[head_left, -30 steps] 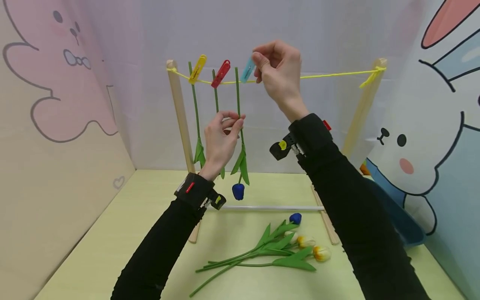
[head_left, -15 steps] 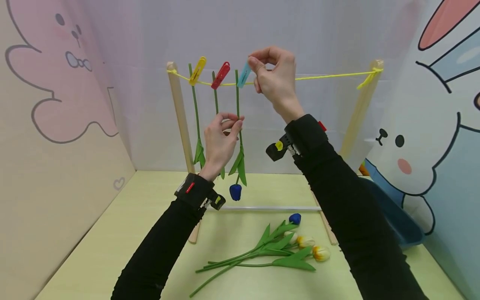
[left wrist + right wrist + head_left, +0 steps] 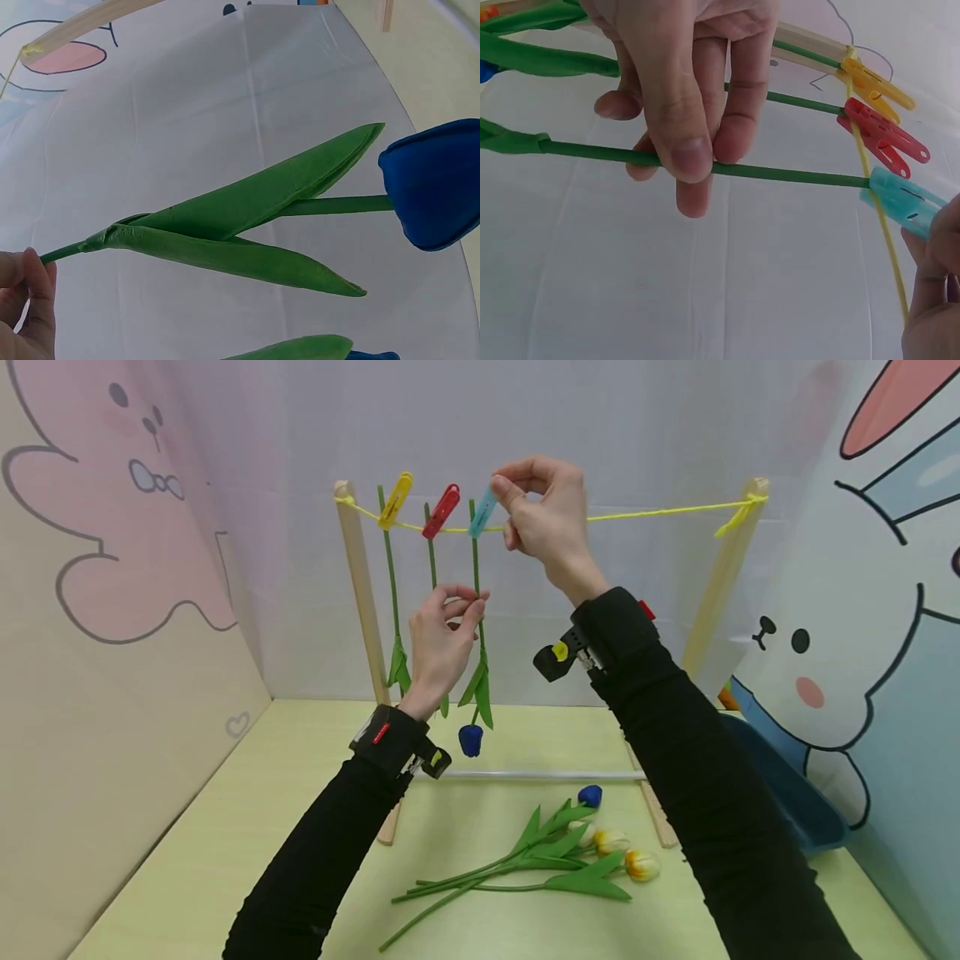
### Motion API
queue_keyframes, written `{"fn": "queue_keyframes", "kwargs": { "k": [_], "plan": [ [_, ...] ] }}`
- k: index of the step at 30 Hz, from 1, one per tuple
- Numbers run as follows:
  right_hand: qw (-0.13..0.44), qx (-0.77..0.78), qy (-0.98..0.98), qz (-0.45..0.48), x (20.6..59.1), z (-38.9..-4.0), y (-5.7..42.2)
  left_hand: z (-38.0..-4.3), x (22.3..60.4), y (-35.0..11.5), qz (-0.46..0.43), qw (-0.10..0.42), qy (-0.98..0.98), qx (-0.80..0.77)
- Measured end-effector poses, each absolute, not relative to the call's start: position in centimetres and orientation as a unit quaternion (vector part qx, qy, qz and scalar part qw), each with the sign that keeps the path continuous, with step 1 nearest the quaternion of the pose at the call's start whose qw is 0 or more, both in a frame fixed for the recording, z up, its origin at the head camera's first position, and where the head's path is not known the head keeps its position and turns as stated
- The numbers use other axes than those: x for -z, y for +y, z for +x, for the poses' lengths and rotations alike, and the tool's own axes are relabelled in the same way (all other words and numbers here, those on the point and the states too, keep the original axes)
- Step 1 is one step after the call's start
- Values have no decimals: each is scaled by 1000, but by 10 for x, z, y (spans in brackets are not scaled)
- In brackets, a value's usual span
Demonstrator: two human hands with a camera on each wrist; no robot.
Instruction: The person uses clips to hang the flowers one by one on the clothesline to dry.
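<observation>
apparently, blue clip [image 3: 482,516] grips 1 stem [image 3: 476,562]

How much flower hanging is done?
Done: two green stems hang from the yellow string by a yellow plastic clothespin and a red one. In progress: the left hand pinches a blue tulip; the right hand holds a light-blue plastic clothespin at the stem's end. Probably remaining: blue and yellow-white tulips on the table.

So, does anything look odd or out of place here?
Nothing looks spilled or broken. One oddity: the blue tulip the left hand pinches hangs upside down at the yellow line, whereas flowers usually stand bloom-up.
</observation>
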State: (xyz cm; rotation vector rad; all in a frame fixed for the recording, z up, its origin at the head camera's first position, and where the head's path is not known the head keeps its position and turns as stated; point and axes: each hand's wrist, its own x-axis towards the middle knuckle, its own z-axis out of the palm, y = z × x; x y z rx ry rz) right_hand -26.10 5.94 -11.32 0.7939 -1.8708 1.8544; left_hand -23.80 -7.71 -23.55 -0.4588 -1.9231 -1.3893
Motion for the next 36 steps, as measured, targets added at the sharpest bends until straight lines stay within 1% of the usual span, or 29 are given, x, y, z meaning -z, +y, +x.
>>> {"fn": "queue_keyframes", "kwargs": {
  "k": [5, 7, 10, 14, 16, 17, 18, 20, 23, 26, 29, 32, 36],
  "plan": [
    [171, -658, -665, 308, 113, -257, 65, -236, 234, -79, -173, 356, -749, 531],
    [172, -650, -671, 313, 115, -253, 69, -233, 234, -80, -171, 357, -755, 523],
    [204, -630, -676, 324, 126, -247, 78, -221, 236, -82, -179, 369, -767, 494],
    [264, -609, -668, 336, 155, -234, 95, -195, 245, -88, -205, 408, -781, 426],
    [267, -609, -665, 339, 175, -227, 108, -181, 254, -92, -217, 414, -789, 399],
    [257, -610, -669, 339, 186, -223, 114, -175, 259, -93, -226, 404, -793, 396],
    [241, -610, -675, 338, 199, -219, 122, -169, 265, -94, -232, 388, -800, 396],
    [198, -605, -693, 339, 226, -213, 136, -158, 281, -97, -238, 336, -819, 400],
    [125, -577, -734, 336, 270, -204, 158, -146, 308, -102, -228, 226, -852, 413],
    [75, -540, -774, 322, 307, -198, 174, -142, 337, -108, -213, 128, -883, 397],
    [64, -510, -802, 303, 330, -195, 189, -143, 362, -111, -219, 54, -903, 366],
    [73, -487, -821, 288, 343, -191, 204, -146, 384, -114, -237, -5, -910, 341],
    [87, -468, -840, 260, 357, -184, 226, -147, 405, -117, -249, -66, -905, 339]
  ]
}}
